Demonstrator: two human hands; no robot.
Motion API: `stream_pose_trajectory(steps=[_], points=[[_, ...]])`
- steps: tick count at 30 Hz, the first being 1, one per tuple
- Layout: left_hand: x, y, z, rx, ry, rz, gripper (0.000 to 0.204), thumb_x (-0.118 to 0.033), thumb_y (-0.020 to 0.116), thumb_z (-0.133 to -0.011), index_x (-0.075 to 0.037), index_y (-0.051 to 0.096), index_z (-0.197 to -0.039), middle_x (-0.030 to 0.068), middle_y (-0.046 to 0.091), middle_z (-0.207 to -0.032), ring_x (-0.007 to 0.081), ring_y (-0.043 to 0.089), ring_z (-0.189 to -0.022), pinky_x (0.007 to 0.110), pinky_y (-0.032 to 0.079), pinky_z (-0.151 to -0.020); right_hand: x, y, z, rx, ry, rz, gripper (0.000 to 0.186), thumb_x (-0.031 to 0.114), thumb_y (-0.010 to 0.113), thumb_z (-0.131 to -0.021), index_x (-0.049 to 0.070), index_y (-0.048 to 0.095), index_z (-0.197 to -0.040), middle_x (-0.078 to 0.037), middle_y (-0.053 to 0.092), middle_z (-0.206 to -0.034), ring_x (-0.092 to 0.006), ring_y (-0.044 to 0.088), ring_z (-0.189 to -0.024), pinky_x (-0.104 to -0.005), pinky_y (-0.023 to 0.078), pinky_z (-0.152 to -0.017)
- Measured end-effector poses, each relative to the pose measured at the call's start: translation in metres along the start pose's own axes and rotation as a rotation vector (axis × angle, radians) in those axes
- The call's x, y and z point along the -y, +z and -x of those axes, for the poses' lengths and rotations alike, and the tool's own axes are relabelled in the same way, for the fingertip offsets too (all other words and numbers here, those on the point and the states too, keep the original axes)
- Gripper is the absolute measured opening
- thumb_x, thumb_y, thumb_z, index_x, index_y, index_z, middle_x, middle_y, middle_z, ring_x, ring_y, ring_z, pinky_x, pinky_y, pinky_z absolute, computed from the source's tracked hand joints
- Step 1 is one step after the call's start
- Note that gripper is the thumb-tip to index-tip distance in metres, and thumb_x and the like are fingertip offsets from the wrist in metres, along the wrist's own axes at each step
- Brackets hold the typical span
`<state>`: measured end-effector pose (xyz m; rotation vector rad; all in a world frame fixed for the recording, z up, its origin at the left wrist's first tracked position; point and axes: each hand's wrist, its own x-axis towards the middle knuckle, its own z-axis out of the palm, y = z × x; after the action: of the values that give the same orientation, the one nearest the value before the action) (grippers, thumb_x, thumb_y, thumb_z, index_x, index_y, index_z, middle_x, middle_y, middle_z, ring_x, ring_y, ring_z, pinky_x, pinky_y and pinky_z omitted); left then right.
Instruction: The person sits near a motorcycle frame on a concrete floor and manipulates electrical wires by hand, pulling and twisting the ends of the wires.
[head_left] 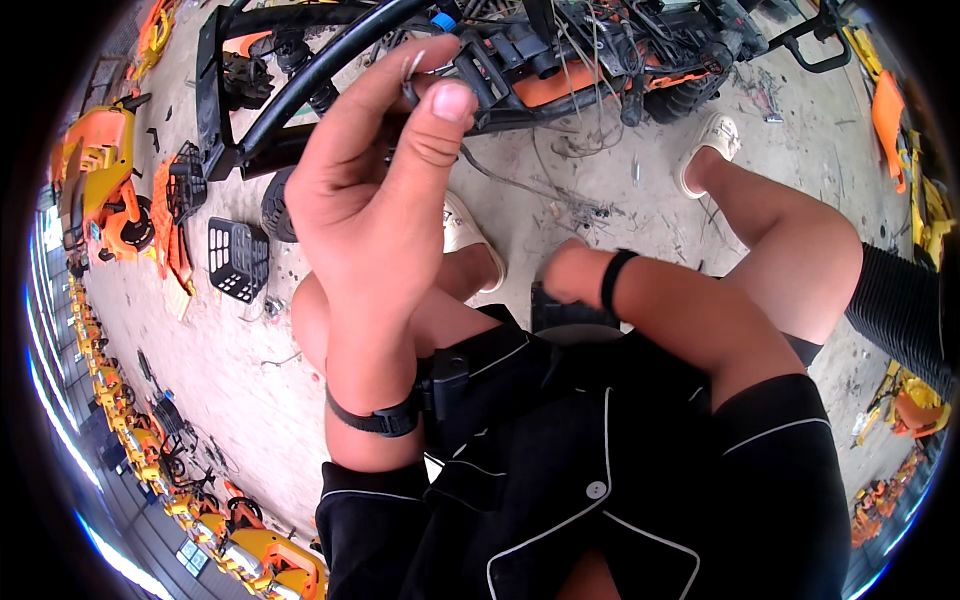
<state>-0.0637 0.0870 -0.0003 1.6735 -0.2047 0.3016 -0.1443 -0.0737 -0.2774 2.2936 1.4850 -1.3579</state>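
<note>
My left hand (365, 190) is raised in front of the black tubular frame (330, 60), its thumb and fingers curled toward each other. A thin whitish strand (414, 66) shows at its fingertips; its kind is too small to tell. Low between my knees is my right hand (568, 272), blurred and bent at the wrist, with its fingers hidden. Just under it lies a dark box-shaped thing (560, 312), partly covered by my arm and clothing. Beyond my hands, loose grey cables (580, 140) hang from the vehicle frame down to the floor.
Black plastic baskets (238, 260) and orange panels (172, 240) lie on the concrete floor at left. A black ribbed hose-like thing (900, 310) is by my right knee. Wire scraps (590, 212) litter the floor. Rows of yellow and orange small vehicles (270, 560) line the edges.
</note>
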Motion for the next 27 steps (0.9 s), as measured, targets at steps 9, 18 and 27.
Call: stream_pose_trajectory(steps=[9,18,27], points=[[-0.002,-0.001,-0.003,0.042,0.004,-0.053,0.032,-0.012,0.069,-0.096,0.005,0.065,-0.123,0.0072,0.071,-0.09,0.0122,0.066,-0.085,0.024,0.052,-0.082,0.017,-0.112,-0.021,-0.476,0.181,-0.184,0.022,0.019,0.066,-0.079,0.01,0.077,-0.095,-0.014,0.074,-0.101,-0.0323,0.07,-0.094,-0.0409,0.056,-0.079],[-0.001,0.003,-0.009,0.079,-0.038,0.046,0.031,-0.004,0.07,-0.094,0.006,0.065,-0.123,0.0058,0.069,-0.096,0.0127,0.066,-0.089,0.025,0.053,-0.085,-0.035,-0.133,0.157,-0.122,0.103,-0.504,0.031,0.018,0.06,-0.087,0.007,0.066,-0.115,-0.017,0.069,-0.109,-0.0347,0.065,-0.105,-0.0446,0.052,-0.088],[0.003,0.025,-0.01,0.126,-0.154,-0.011,0.028,-0.009,0.081,-0.082,-0.002,0.075,-0.108,0.0092,0.075,-0.1,0.0129,0.067,-0.086,0.027,0.054,-0.08,-0.05,-0.18,0.257,-1.14,-0.109,-1.213,0.016,0.008,0.061,-0.098,0.003,0.065,-0.113,-0.003,0.068,-0.099,-0.0119,0.063,-0.092,-0.027,0.051,-0.078]])
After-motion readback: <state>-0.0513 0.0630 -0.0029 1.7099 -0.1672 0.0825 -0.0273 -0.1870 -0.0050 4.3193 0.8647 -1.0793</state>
